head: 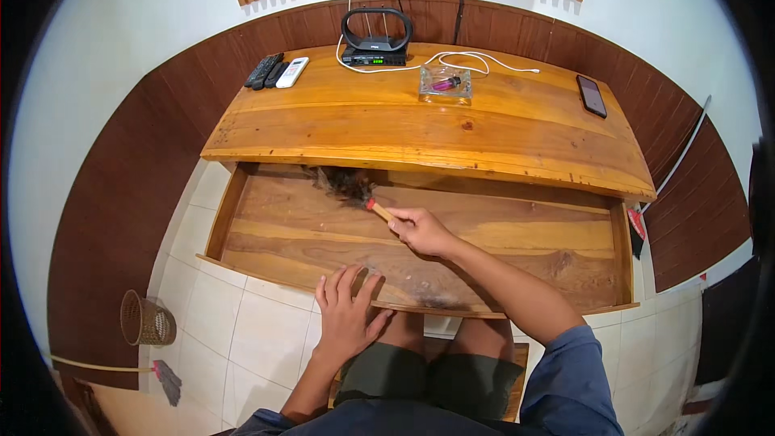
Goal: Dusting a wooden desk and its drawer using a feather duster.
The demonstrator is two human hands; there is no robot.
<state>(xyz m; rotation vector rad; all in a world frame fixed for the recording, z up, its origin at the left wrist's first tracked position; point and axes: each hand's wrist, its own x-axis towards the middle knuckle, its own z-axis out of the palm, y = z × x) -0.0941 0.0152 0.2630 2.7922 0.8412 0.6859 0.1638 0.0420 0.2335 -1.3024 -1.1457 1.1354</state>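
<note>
My right hand point(422, 231) grips the wooden handle of a feather duster point(345, 186) with a red collar. Its dark feathers rest toward the back left of a pulled-out wooden drawer point(472, 218), and part of them lies in the shade under the tabletop. On the drawer's front edge lies my left hand point(346, 309), fingers spread and holding nothing. Pale dust marks and a dark smudge point(442, 301) show on the drawer's bottom near the front.
On the wooden tabletop point(363, 127) are remote controls point(292, 72), a set-top box point(374, 57) with an antenna, a white cable, a glass ashtray point(445, 94) holding a purple lighter, and a phone point(591, 97). A wicker basket point(147, 321) and a mop-like head point(168, 383) are on the tiled floor.
</note>
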